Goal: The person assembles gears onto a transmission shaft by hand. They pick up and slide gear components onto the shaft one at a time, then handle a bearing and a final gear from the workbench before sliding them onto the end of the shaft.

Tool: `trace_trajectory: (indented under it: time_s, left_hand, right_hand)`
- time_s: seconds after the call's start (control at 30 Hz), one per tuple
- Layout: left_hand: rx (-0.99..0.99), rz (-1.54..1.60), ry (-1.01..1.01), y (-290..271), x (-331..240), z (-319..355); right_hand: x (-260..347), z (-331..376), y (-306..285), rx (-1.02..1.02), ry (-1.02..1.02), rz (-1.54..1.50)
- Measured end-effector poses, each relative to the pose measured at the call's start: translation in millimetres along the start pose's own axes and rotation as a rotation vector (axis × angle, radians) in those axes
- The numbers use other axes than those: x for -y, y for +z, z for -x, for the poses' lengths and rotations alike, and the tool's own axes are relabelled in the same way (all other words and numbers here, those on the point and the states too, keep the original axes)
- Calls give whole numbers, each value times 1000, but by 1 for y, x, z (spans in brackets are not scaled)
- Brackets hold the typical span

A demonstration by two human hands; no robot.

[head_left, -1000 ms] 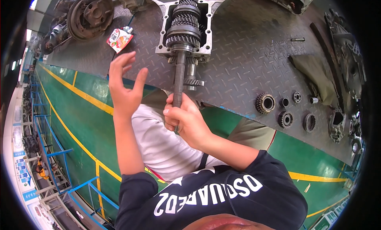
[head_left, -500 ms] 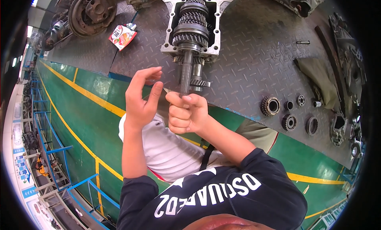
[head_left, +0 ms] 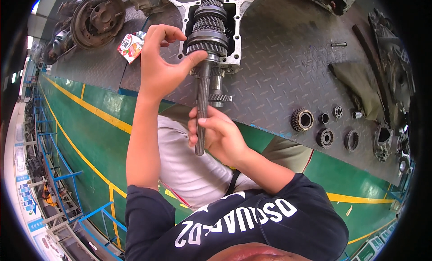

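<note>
A metal gearbox housing (head_left: pixel 236 33) lies open on the bench, with a row of gears (head_left: pixel 208 23) inside it. From its near end a long splined shaft (head_left: pixel 202 90) juts out past the bench edge. My right hand (head_left: pixel 220 132) grips the shaft near its free end, thumb on top and fingers behind. My left hand (head_left: pixel 164 74) is open, thumb and fingers spread. Its thumb tip is by the collar where the shaft leaves the gears; whether it touches, I cannot tell. Beside the shaft, a shorter second shaft carries a small gear (head_left: pixel 221 98).
On the diamond-plate bench (head_left: pixel 270 72), several loose gears and rings, including a toothed gear (head_left: pixel 302 120), lie at the right near a dark cloth (head_left: pixel 357 87). A red-and-white packet (head_left: pixel 130 47) and a rusty brake drum (head_left: pixel 98 20) are at the left.
My left hand has moved forward from beside the shaft to the gears. My right fist has loosened to a thumb-and-finger grip, uncovering the shaft's end. The view has shifted slightly.
</note>
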State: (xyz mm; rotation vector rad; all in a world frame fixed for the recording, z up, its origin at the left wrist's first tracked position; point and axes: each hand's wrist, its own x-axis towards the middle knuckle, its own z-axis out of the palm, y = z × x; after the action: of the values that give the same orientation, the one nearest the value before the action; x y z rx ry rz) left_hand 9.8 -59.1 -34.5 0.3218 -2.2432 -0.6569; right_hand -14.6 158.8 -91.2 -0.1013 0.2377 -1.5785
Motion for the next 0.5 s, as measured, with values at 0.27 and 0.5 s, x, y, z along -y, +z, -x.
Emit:
trace_trajectory:
  time_s: [0.27,0.5]
  left_hand:
    - [61,-97,-32,4,-10,-1]
    - [27,13,-212,1,0,8]
  right_hand:
    - [-5,3,8,-202,-72,117]
    - [-3,-20,-9,28,63,-128]
